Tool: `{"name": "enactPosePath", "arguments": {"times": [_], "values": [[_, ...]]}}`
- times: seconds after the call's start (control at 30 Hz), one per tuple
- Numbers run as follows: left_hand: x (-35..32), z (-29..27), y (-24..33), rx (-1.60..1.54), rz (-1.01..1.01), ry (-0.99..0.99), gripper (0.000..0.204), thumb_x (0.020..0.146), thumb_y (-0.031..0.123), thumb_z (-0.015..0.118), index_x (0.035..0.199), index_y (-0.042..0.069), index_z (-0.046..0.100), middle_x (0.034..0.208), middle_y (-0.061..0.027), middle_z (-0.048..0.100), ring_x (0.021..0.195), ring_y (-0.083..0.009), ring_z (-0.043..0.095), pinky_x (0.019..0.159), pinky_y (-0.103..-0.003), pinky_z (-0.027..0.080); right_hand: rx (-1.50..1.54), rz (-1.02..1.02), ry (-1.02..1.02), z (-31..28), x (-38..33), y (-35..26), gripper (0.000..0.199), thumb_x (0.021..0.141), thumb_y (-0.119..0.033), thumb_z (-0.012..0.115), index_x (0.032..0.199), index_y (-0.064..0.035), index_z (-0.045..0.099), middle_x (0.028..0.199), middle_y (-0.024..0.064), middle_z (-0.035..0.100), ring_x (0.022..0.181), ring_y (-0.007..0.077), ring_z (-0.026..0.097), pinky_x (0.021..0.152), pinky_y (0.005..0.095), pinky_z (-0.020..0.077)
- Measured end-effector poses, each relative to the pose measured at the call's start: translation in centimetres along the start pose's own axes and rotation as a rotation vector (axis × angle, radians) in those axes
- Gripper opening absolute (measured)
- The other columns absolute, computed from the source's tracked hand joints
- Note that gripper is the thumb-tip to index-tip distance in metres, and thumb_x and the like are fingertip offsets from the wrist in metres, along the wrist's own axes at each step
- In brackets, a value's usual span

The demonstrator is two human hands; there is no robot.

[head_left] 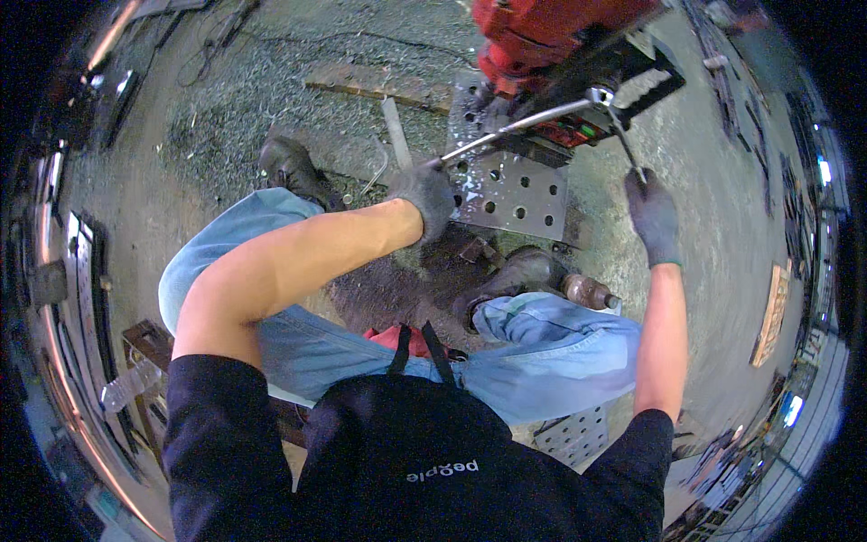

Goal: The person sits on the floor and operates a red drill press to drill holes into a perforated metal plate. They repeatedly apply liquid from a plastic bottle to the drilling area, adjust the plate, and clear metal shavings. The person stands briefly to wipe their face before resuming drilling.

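Observation:
A red machine [524,36], which looks like a drill, stands at the top over a steel plate with round holes [498,185]. Two metal rods meet at a shiny round hub [601,96] on its side. My left hand [424,197], in a dark glove, is closed around the end of the long lever rod [515,125]. On the right, my gloved right hand [653,217] grips the lower end of the shorter lever rod [625,140]. Where the drill meets the plate is hidden by its dark body.
Metal shavings [226,126] cover the floor at the upper left, near a rusty flat bar [379,88] and a loose metal strip [396,133]. A brown bottle [591,293] lies beside my right knee. A clear plastic bottle [131,387] is at my left. My boots flank the plate.

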State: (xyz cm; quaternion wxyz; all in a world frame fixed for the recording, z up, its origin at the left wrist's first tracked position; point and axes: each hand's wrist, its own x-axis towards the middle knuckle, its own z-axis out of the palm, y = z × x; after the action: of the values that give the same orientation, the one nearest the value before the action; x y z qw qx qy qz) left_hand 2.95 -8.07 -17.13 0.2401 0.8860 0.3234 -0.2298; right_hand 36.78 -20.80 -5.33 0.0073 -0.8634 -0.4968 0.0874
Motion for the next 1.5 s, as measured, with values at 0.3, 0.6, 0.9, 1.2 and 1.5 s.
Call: {"name": "enactPosePath", "arguments": {"times": [0.3, 0.6, 0.9, 1.2, 1.5], "values": [[2.8, -4.0, -14.1, -0.677, 0.291, -0.287, 0.039, 0.091, 0.041, 0.059, 0.103, 0.007, 0.072, 0.104, -0.0158, 0.072, 0.094, -0.0321, 0.069, 0.083, -0.042, 0.053, -0.015, 0.131, 0.05, 0.9, 1.7, 0.6, 0.047, 0.095, -0.05, 0.053, 0.097, -0.0054, 0.069, 0.09, 0.025, 0.068, 0.088, 0.0454, 0.065, 0.074, 0.0503, 0.0498], [10.7, 6.8, -13.6, -0.685, -0.52, 0.389, 0.042, 0.087, 0.038, 0.064, 0.114, 0.006, 0.065, 0.11, -0.0231, 0.069, 0.104, -0.0425, 0.066, 0.089, -0.047, 0.053, 0.195, 0.233, 0.058, 2.2, 1.6, -1.2, 0.045, 0.094, -0.048, 0.058, 0.089, -0.004, 0.068, 0.07, 0.0113, 0.065, 0.066, 0.0237, 0.063, 0.063, 0.0394, 0.0478], [13.2, 6.8, -12.2, -0.606, -0.722, 0.329, 0.038, 0.084, 0.035, 0.067, 0.111, 0.007, 0.068, 0.111, -0.0211, 0.07, 0.104, -0.039, 0.068, 0.086, -0.048, 0.054, 0.115, 0.284, 0.086, 2.7, 1.5, 0.0, 0.042, 0.095, -0.046, 0.057, 0.092, -0.0051, 0.068, 0.078, 0.0191, 0.068, 0.074, 0.0376, 0.066, 0.067, 0.044, 0.049], [14.3, 7.7, -11.5, -0.646, -0.749, 0.412, 0.035, 0.083, 0.027, 0.067, 0.112, 0.007, 0.067, 0.116, -0.0207, 0.068, 0.107, -0.0387, 0.066, 0.087, -0.049, 0.053, 0.078, 0.237, 0.05, 2.5, 2.1, -0.8, 0.039, 0.094, -0.045, 0.057, 0.106, -0.0094, 0.069, 0.089, 0.0239, 0.069, 0.087, 0.0425, 0.067, 0.073, 0.0486, 0.0516], [10.1, 17.1, -9.0, -1.365, -0.234, 0.683, 0.047, 0.089, 0.024, 0.07, 0.128, 0.005, 0.052, 0.109, -0.017, 0.067, 0.101, -0.0315, 0.066, 0.085, -0.042, 0.05, 0.129, 0.172, 0.112, 3.2, 2.0, 0.0, 0.044, 0.093, -0.046, 0.06, 0.096, -0.0026, 0.069, 0.069, 0.0082, 0.065, 0.064, 0.0173, 0.061, 0.063, 0.0357, 0.0479]]}}
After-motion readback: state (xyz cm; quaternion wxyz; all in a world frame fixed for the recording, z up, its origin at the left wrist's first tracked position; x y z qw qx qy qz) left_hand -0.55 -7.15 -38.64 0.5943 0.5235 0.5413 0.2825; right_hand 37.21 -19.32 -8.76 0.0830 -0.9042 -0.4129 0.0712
